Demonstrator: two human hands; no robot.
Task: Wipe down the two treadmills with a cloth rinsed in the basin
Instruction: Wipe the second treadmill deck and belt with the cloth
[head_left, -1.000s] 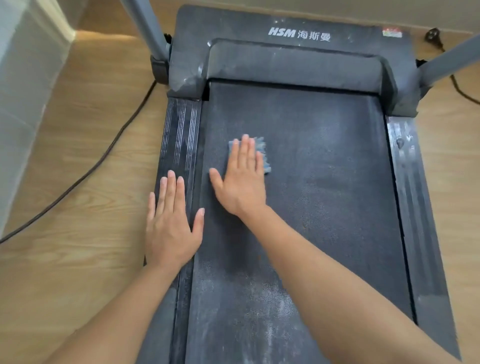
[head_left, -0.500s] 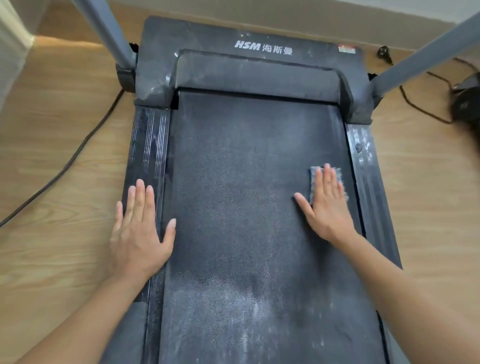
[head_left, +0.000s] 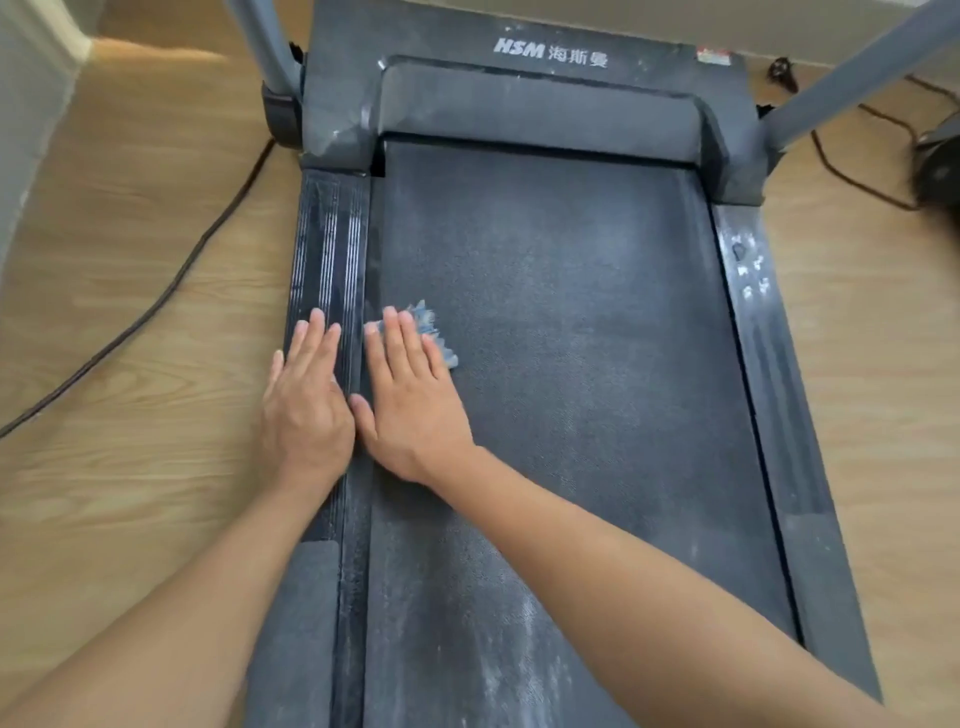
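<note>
A dark grey treadmill (head_left: 571, 291) fills the view, its belt dusty with pale streaks near the bottom. My right hand (head_left: 410, 400) lies flat on the belt's left side and presses a small blue-grey cloth (head_left: 434, 332) under its fingers; only the cloth's far and right edges show. My left hand (head_left: 306, 405) rests flat, fingers together, on the ribbed left side rail (head_left: 324, 249), right beside the right hand. No basin and no second treadmill are in view.
Two grey uprights (head_left: 260, 47) (head_left: 857, 67) rise from the treadmill's front corners. A black cable (head_left: 156, 301) runs across the wooden floor on the left. More cables (head_left: 852, 176) and a dark object (head_left: 940, 166) lie at the right. A pale wall (head_left: 26, 130) stands far left.
My right hand has swept the cloth from the belt's right edge back to its left edge, beside my left hand. The left hand stayed on the rail.
</note>
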